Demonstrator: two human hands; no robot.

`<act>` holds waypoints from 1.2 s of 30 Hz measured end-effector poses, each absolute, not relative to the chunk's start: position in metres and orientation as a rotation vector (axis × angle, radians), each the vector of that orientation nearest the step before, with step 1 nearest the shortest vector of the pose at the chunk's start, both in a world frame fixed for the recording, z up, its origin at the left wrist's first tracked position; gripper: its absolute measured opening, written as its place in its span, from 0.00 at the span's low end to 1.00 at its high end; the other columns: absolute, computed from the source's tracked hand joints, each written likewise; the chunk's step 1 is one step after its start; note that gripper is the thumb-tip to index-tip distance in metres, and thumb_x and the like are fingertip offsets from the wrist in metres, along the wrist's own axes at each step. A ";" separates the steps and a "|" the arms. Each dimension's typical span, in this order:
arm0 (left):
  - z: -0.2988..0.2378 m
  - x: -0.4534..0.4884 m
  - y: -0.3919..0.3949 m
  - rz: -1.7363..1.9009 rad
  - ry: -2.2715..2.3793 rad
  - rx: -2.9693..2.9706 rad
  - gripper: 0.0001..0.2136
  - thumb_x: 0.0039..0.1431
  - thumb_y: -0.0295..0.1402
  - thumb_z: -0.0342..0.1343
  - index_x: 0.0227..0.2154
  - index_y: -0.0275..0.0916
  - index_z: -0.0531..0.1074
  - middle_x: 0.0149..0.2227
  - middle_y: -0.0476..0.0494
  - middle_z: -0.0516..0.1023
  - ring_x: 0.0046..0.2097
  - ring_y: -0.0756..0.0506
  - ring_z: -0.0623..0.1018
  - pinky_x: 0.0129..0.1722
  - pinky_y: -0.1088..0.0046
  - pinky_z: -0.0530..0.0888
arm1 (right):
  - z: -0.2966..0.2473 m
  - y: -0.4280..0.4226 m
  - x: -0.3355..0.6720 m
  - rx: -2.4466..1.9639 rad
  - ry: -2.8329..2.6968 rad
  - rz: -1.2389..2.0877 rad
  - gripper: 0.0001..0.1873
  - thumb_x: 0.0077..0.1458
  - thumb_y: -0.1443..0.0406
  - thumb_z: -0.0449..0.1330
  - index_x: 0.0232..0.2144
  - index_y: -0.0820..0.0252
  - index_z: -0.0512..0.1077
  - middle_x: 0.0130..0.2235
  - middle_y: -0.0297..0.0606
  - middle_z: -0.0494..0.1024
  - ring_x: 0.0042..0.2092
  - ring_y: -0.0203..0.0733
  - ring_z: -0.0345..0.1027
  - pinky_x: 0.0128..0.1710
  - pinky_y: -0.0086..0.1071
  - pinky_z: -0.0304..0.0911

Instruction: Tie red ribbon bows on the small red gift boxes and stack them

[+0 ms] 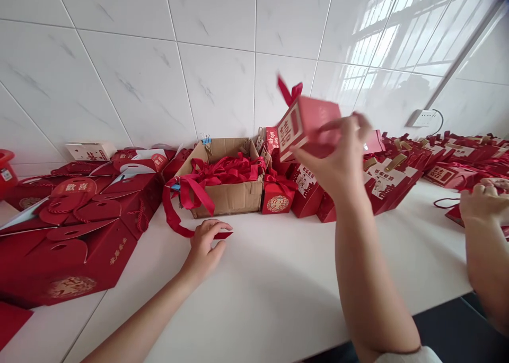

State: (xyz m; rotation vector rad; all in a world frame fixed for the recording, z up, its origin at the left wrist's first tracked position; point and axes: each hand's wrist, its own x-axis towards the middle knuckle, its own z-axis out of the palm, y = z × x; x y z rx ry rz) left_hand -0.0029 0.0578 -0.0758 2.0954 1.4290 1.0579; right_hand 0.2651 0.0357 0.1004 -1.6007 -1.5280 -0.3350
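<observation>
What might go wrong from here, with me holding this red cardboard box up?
The red cardboard box might slip from your right hand, its only support, and hit the red paper boxes below. Your left hand, at the shiny red ribbon trailing from the brown cardboard carton, might snag it.

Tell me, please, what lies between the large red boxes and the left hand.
In the head view, a loose red ribbon curves over the white tabletop between the large red boxes and the left hand.
</observation>
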 end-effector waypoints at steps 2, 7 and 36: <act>-0.076 -0.003 0.058 1.072 1.441 2.094 0.15 0.49 0.26 0.46 0.37 0.44 0.72 0.44 0.45 0.70 0.51 0.40 0.67 0.52 0.56 0.66 | 0.092 0.047 0.257 -1.760 -1.550 -0.077 0.26 0.44 0.50 0.63 0.41 0.59 0.64 0.59 0.52 0.48 0.60 0.66 0.47 0.48 0.56 0.61; -0.073 -0.003 0.056 1.009 1.473 2.062 0.15 0.50 0.26 0.46 0.39 0.44 0.71 0.45 0.44 0.69 0.52 0.40 0.66 0.39 0.65 0.71 | 0.079 0.063 0.256 -1.900 -1.602 0.161 0.22 0.45 0.52 0.62 0.37 0.59 0.62 0.55 0.51 0.55 0.53 0.58 0.60 0.47 0.50 0.62; -0.073 -0.003 0.054 1.042 1.424 2.145 0.18 0.52 0.26 0.48 0.45 0.46 0.70 0.47 0.44 0.68 0.54 0.40 0.67 0.51 0.60 0.69 | 0.053 0.091 0.237 -1.901 -1.635 0.020 0.39 0.49 0.49 0.57 0.62 0.48 0.54 0.63 0.46 0.53 0.58 0.66 0.50 0.47 0.49 0.62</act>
